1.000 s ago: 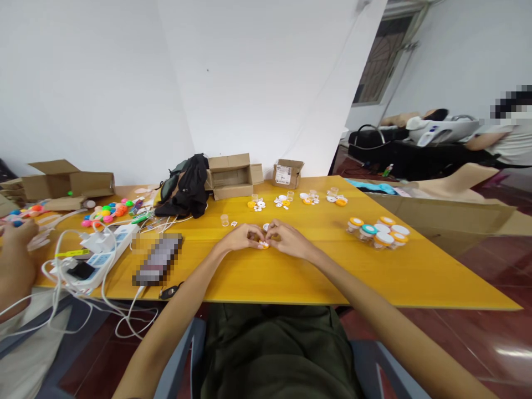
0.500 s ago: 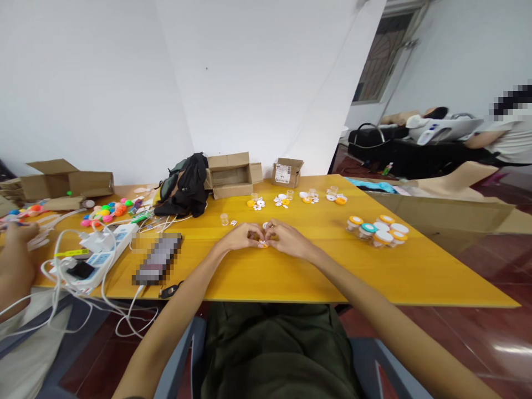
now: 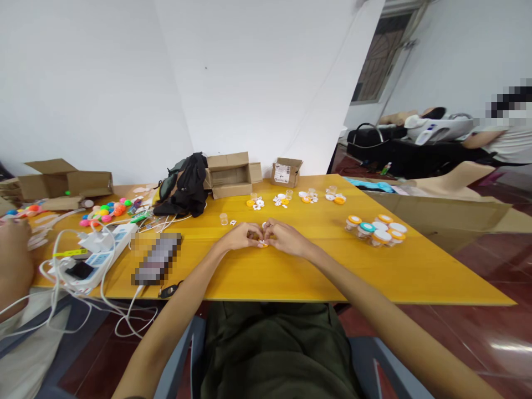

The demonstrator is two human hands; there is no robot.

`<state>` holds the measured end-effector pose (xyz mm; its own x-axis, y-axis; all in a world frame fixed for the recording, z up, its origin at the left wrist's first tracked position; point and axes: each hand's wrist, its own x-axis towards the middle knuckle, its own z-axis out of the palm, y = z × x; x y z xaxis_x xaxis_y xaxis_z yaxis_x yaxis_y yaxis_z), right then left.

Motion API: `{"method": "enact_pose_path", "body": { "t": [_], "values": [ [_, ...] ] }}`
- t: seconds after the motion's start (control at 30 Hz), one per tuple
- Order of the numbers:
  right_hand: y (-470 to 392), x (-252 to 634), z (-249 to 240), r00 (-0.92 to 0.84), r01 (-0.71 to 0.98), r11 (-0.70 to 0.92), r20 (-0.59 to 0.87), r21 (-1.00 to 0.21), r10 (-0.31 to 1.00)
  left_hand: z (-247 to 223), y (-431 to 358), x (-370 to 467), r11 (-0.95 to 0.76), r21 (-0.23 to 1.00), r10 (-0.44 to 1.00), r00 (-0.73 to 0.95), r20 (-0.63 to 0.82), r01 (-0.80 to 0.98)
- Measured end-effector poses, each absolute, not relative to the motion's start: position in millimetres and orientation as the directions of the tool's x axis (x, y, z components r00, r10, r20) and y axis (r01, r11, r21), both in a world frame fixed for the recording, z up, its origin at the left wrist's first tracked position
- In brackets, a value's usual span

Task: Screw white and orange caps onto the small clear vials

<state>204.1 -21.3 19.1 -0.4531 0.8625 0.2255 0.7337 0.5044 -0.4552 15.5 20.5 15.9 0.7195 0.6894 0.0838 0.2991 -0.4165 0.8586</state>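
My left hand (image 3: pixel 243 236) and my right hand (image 3: pixel 282 237) meet over the middle of the yellow table, fingertips nearly touching. Between them, low on the table, is a small orange and white piece (image 3: pixel 262 244), pinched by the fingers of both hands and partly hidden. A white round part (image 3: pixel 264 225) shows just behind the fingertips. To the left of my hands stand a clear small cup (image 3: pixel 224 219) and a small white cut-out part (image 3: pixel 233 223). Farther back lie several groups of white discs, orange rings (image 3: pixel 306 199) and clear cups.
Several lidded jars (image 3: pixel 381 237) stand at the right. Leftward are a phone (image 3: pixel 158 258), a power strip (image 3: pixel 108 252) with white cables, colourful balls (image 3: pixel 106 212) and another person's hand (image 3: pixel 14 249). A black bag (image 3: pixel 187 185) and cardboard boxes (image 3: pixel 230 176) line the wall.
My hands stay over the small piece with only slight finger movement. The other person's hand at the far left has shifted a little. The view has moved very slightly.
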Motion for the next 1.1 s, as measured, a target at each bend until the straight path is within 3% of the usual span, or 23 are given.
{"method": "enact_pose_path", "body": {
  "t": [0.8, 1.1],
  "values": [
    [-19, 206, 7, -0.361, 0.684, 0.449, 0.268, -0.575, 0.893, 13, 23, 15, -0.465, 0.815, 0.693, 0.715, 0.092, 0.347],
    [-26, 205, 13, -0.414, 0.705, 0.505, 0.289, -0.499, 0.863, 13, 22, 15, -0.467, 0.826, 0.681, 0.724, 0.108, 0.316]
  ]
}}
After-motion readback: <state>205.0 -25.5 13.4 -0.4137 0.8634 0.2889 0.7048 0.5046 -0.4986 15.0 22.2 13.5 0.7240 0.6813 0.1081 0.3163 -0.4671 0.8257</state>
